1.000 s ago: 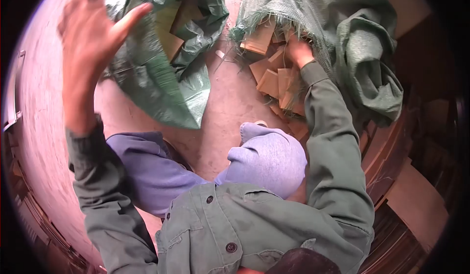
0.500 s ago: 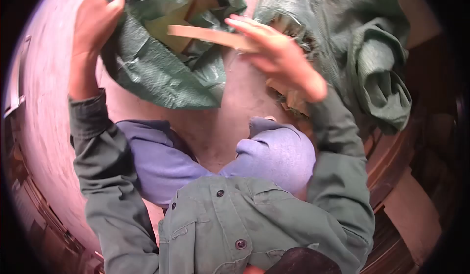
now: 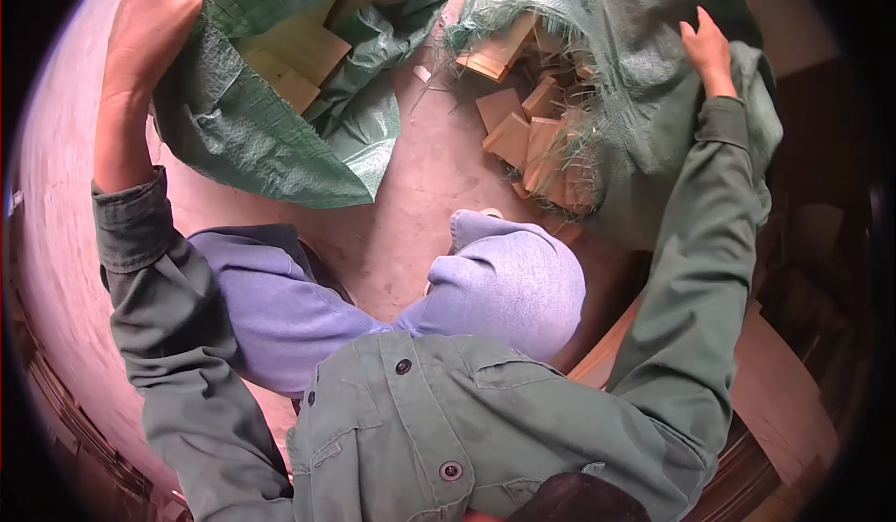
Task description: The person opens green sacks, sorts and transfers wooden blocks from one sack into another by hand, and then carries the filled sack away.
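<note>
My left hand (image 3: 154,27) grips the rim of a green woven sack (image 3: 252,149), its thumb over the edge. Inside that sack's mouth lie flat pale wood pieces (image 3: 299,55). On the right a second green woven sack (image 3: 644,121) lies with its frayed mouth towards the middle. Short wooden blocks (image 3: 532,144) show in that mouth and spill onto the floor. My right hand (image 3: 707,51) is at the upper side of this second sack, closed on its fabric, with some fingers hidden.
My knees in blue trousers (image 3: 504,279) are bent below the sacks. Pinkish concrete floor (image 3: 411,149) shows between the sacks. Flat boards (image 3: 775,391) lie at the lower right, and stacked strips (image 3: 84,410) stand at the lower left edge.
The wooden strip has left my right hand, which moved right onto the second sack. The view shifted slightly, and the blocks in the right sack's mouth are now uncovered. My left hand keeps its grip.
</note>
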Tool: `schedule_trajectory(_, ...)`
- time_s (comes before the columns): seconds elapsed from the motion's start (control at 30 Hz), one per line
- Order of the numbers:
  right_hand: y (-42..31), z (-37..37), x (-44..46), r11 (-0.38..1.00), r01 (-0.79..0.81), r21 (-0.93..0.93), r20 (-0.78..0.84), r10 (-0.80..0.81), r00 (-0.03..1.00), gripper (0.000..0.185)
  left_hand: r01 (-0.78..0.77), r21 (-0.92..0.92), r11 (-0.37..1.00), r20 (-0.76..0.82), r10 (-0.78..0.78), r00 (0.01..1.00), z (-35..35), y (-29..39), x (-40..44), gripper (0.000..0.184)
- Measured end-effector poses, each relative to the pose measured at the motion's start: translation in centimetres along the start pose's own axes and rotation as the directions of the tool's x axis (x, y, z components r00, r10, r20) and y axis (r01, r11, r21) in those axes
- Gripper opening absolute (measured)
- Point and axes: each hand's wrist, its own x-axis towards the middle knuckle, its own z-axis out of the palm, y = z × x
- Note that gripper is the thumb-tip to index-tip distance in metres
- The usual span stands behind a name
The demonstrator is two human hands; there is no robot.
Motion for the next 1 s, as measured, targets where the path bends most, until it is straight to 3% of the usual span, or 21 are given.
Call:
schedule_trajectory(0.07,-1.9,-1.9,-1.4,0.986,0.163,-0.028,-0.033,-0.164,0.986,0.031,0.069,-0.134,0.989,0.008,-0.069,0.998,-0.8,-2.1,0.7,0.041)
schedule_trajectory(0.13,-9.2,-3.6,-6.3,0.873,0.424,0.241,-0.120,-0.406,0.906,0.015,0.166,-0.314,0.935,0.024,-0.167,0.986,-2.4,-6.1,2.1,0.043)
schedule_trajectory(0.17,-12.1,-2.0,-8.9,0.742,0.551,0.382,-0.140,-0.542,0.828,0.015,0.195,-0.401,0.895,0.026,-0.201,0.979,-2.5,-8.3,2.5,0.044)
schedule_trajectory(0.2,-15.5,-0.9,-12.1,0.642,0.453,0.618,-0.048,-0.544,0.837,0.020,0.228,-0.464,0.856,0.032,-0.241,0.970,-2.8,-10.1,2.7,0.045)
schedule_trajectory(0.23,-17.0,1.8,-14.3,0.696,0.489,0.527,-0.038,-0.555,0.831,0.031,0.163,-0.448,0.879,0.000,-0.183,0.983,-2.0,-10.2,2.8,0.045)
schedule_trajectory(0.27,-17.1,3.4,-14.5,0.762,0.583,0.283,-0.134,-0.570,0.810,0.025,0.099,-0.429,0.898,-0.032,-0.124,0.992,-1.2,-10.2,2.9,0.045)
schedule_trajectory(0.33,-13.3,7.0,-13.3,0.887,0.420,-0.193,0.067,-0.415,0.908,0.021,0.058,-0.196,0.979,-0.048,-0.069,0.996,-0.8,-4.2,1.6,0.045)
schedule_trajectory(0.4,-10.6,7.6,-12.4,0.921,0.377,-0.098,0.065,-0.372,0.926,0.017,0.053,0.042,0.998,-0.039,-0.051,0.998,0.2,2.7,-0.7,0.045)
schedule_trajectory(0.53,-9.7,4.1,-11.3,0.826,0.563,-0.024,0.093,-0.559,0.824,0.013,0.189,0.273,0.943,-0.003,-0.196,0.981,-0.9,7.8,-2.6,0.046)
schedule_trajectory(0.63,-13.5,-3.2,-12.4,0.727,0.684,0.060,0.103,-0.686,0.720,0.016,-0.005,0.130,0.992,-0.106,0.018,0.994,0.4,4.2,-2.0,0.046)
schedule_trajectory(0.73,-15.7,-8.9,-14.1,0.621,0.765,0.169,0.086,-0.783,0.616,0.022,0.065,0.173,0.983,-0.036,-0.059,0.998,0.2,4.5,-1.6,0.046)
schedule_trajectory(0.77,-16.0,-10.0,-14.5,0.620,0.754,0.219,0.079,-0.781,0.619,0.023,0.071,0.093,0.993,-0.034,-0.068,0.997,-0.2,6.9,-2.7,0.045)
schedule_trajectory(0.87,-15.7,-11.5,-14.8,0.592,0.731,0.339,0.043,-0.786,0.617,0.032,-0.111,0.107,0.988,-0.120,0.123,0.985,0.4,3.3,-2.0,0.044)
schedule_trajectory(0.9,-15.4,-11.6,-15.0,0.584,0.720,0.374,0.034,-0.785,0.618,0.036,0.000,0.113,0.994,-0.066,0.007,0.998,-0.3,5.5,-2.7,0.044)
schedule_trajectory(1.0,-13.6,-11.9,-15.1,0.509,0.138,0.850,0.226,-0.588,0.777,0.048,-0.040,0.140,0.989,-0.073,0.050,0.996,0.1,3.3,-1.9,0.043)
